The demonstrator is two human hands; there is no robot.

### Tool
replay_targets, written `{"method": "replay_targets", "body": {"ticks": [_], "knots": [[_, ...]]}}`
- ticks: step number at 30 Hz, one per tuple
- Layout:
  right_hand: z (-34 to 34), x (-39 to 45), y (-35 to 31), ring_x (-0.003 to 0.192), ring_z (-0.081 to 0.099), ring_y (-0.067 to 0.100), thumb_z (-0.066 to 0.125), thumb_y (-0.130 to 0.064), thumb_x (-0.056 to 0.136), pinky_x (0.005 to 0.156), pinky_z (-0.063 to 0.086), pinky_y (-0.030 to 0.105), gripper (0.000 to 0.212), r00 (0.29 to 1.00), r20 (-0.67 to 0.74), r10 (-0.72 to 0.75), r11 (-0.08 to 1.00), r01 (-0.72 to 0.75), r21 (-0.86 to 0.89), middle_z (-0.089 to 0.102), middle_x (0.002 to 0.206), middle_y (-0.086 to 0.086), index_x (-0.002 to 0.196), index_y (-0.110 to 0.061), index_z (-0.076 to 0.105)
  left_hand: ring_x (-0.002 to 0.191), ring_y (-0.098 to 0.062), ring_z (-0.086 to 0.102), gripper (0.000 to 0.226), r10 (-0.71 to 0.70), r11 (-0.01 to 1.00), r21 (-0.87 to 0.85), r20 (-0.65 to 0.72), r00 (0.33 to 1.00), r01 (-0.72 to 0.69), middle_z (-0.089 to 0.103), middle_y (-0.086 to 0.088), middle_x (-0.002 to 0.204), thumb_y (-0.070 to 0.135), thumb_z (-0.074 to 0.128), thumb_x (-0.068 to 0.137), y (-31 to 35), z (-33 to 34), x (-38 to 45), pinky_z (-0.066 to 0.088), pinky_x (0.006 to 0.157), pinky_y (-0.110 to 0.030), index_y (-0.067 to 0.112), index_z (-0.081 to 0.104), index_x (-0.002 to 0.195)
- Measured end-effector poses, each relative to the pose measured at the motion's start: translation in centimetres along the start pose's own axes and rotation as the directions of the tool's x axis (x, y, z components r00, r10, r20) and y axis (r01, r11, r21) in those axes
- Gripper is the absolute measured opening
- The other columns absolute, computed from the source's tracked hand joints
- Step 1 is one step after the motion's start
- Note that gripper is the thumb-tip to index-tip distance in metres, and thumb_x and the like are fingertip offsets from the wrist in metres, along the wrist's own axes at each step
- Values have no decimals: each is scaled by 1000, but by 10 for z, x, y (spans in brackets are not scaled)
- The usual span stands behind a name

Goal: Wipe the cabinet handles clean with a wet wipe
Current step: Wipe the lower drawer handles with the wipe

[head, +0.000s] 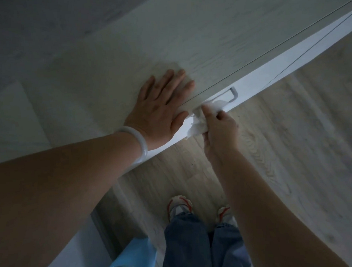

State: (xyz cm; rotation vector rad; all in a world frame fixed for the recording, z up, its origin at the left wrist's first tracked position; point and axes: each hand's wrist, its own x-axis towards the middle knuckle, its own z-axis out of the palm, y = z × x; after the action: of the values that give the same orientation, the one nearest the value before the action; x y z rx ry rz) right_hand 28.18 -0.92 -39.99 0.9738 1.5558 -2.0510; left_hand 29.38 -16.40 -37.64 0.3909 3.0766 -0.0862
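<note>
A pale wood-grain cabinet top (206, 37) runs diagonally across the view, its white front face (271, 72) below it. A grey metal handle (233, 92) sticks out of that face. My left hand (160, 107) lies flat on the cabinet top with fingers straight and the thumb over the front edge; a pale bangle circles its wrist. My right hand (218, 130) grips a crumpled white wet wipe (203, 119) and presses it against the left part of the handle. The handle's left end is hidden by the wipe.
A light wooden floor (296, 145) lies below the cabinet. My legs in blue jeans and red-and-white shoes (180, 206) stand close to it. A light blue bin (136, 259) holding used wipes sits at the bottom left.
</note>
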Motion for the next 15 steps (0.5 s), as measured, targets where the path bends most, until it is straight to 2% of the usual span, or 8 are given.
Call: {"method": "replay_targets", "body": {"ticks": [2, 3, 6, 9, 10, 12, 13, 15], "knots": [[-7, 7, -14, 77, 64, 23, 69, -9, 87, 79, 55, 36, 13, 1000, -13, -1, 1000, 1, 24, 68, 82, 18, 74, -9, 67, 149, -25, 18, 63, 3, 1000, 3, 4, 1000, -3, 16, -4, 163, 45, 27, 97, -1, 0, 0, 17, 119, -50, 24, 21, 155], [-12, 15, -23, 72, 61, 19, 69, -7, 86, 73, 55, 32, 15, 999, -44, 3, 996, 2, 93, 64, 75, 12, 72, -9, 66, 150, -25, 18, 62, 5, 1000, 3, 5, 1000, -5, 16, -4, 163, 45, 27, 97, -1, 0, 0, 16, 119, -50, 24, 21, 155], [-17, 34, -39, 70, 62, 14, 70, -5, 86, 70, 57, 27, 12, 992, -119, 45, 946, -4, 324, 63, 74, 6, 76, -5, 64, 150, -26, 17, 62, 12, 1000, -3, 4, 1000, -12, 16, -4, 163, 44, 26, 97, -1, 0, 0, 16, 119, -50, 24, 22, 155], [-7, 18, -10, 67, 57, 19, 68, -7, 86, 64, 50, 29, 15, 997, -81, -3, 991, 13, 134, 58, 72, 9, 75, 1, 63, 150, -25, 18, 62, 5, 1000, -1, 2, 1000, -5, 16, -4, 163, 44, 27, 97, 0, 0, 0, 16, 119, -50, 24, 22, 155], [-4, 9, 2, 71, 57, 22, 68, -9, 86, 66, 50, 32, 15, 999, -40, -13, 997, 16, 77, 59, 75, 11, 80, 4, 63, 150, -25, 17, 63, 1, 1000, 2, 3, 1000, -1, 16, -4, 163, 45, 26, 97, 0, 0, 0, 16, 119, -50, 24, 21, 155], [-4, -3, 5, 75, 61, 21, 69, -10, 86, 73, 53, 31, 8, 1000, 22, 10, 1000, -11, 19, 66, 80, 9, 83, -3, 69, 150, -25, 17, 63, -4, 1000, 2, 5, 1000, 4, 15, -3, 164, 45, 25, 97, 0, 0, 0, 16, 119, -50, 24, 21, 155], [-7, 0, -2, 75, 63, 19, 69, -9, 86, 73, 54, 30, 5, 1000, 17, 20, 999, -21, 25, 68, 81, 7, 82, -6, 70, 150, -25, 17, 62, -3, 1000, 3, 5, 1000, 3, 15, -3, 164, 45, 26, 97, 0, 0, 0, 16, 119, -50, 24, 21, 155], [-16, 17, -21, 75, 63, 17, 68, -4, 86, 70, 56, 26, 2, 999, -31, 18, 989, -13, 145, 67, 79, 8, 84, -4, 69, 150, -25, 16, 62, 8, 1000, 4, 8, 1000, -8, 14, -4, 164, 44, 27, 97, -1, 0, 0, 16, 119, -50, 24, 20, 156]]}}
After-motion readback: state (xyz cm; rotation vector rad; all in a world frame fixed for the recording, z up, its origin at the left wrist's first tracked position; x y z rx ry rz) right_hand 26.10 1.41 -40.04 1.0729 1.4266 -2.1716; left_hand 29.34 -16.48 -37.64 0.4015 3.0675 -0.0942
